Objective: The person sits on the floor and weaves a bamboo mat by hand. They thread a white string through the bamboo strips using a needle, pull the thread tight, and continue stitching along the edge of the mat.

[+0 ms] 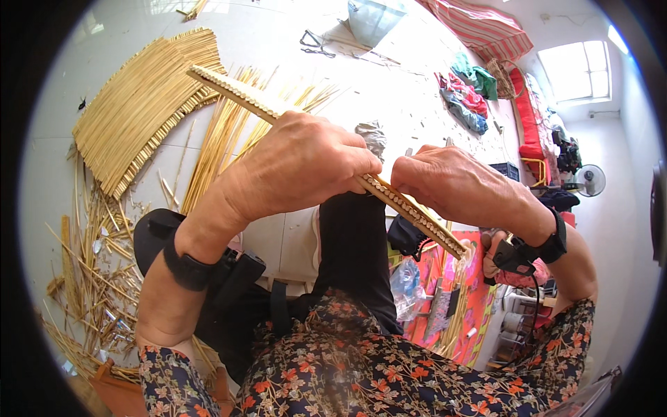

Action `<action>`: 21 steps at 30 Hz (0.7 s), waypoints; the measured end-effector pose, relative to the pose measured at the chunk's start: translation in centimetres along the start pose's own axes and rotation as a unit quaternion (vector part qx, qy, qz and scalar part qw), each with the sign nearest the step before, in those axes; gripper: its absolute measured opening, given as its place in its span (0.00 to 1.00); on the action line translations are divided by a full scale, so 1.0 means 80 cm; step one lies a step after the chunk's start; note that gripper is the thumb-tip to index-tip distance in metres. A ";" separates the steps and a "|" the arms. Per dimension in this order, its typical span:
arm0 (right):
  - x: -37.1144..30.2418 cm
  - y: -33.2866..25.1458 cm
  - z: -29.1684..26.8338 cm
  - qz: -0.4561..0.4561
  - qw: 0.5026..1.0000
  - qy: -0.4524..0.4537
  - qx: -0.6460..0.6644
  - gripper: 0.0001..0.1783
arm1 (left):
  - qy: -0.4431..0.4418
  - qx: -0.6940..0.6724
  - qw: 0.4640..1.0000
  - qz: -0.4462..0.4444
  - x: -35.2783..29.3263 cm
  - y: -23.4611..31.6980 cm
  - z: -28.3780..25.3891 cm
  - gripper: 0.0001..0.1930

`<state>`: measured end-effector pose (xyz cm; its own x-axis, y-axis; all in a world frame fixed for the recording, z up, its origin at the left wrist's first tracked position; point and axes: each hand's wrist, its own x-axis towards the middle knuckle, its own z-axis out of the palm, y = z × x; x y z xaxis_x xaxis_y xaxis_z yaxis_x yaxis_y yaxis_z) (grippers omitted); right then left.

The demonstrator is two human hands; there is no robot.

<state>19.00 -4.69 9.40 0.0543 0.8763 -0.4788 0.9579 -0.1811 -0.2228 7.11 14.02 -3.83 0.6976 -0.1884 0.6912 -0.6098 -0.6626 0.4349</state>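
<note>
A long, narrow strip of bound straw-coloured stalks (pixel 417 214) slants across the front of me, from upper left to lower right. A row of pale knots or cut ends runs along its edge. My left hand (pixel 299 160) is closed around the strip near its middle, thumb pressed along it. Just right of that, my right hand (pixel 451 177) is closed beside the strip's edge. Small grey, metal-looking tips stick out above its knuckles, but the thing they belong to is hidden by the fingers.
A curved mat of stalks (pixel 139 104) lies on the floor at far left, with loose long stalks (pixel 215 149) beside it. Scraps (pixel 97 292) are heaped at near left. A clear plastic bag (pixel 407 286) rests by a bright pink-red sheet (pixel 476 299) at right. Clothes (pixel 472 101) lie farther back.
</note>
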 end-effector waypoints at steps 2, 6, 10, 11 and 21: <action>-0.006 0.003 0.003 0.000 1.000 0.028 -0.004 0.07 | 0.013 -0.011 1.000 -0.015 0.001 0.001 0.004 0.09; -0.013 -0.010 0.000 0.029 0.991 0.126 0.020 0.08 | 0.037 -0.013 0.998 -0.043 0.005 0.004 0.008 0.10; -0.011 0.015 -0.007 0.002 0.992 0.107 0.073 0.05 | 0.025 -0.004 0.999 -0.042 0.006 0.006 0.005 0.11; -0.009 0.020 -0.008 -0.023 0.992 0.113 0.059 0.05 | 0.024 -0.002 0.999 -0.040 0.006 0.006 0.003 0.11; -0.002 0.031 -0.008 -0.069 0.992 0.089 0.050 0.04 | 0.015 0.010 0.999 -0.027 0.005 0.005 0.004 0.10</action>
<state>21.56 -4.97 9.46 -0.0183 0.9593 -0.2819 0.9270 -0.0893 -0.3642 7.24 13.41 -3.57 0.7180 -0.1297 0.6838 -0.5632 -0.6855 0.4614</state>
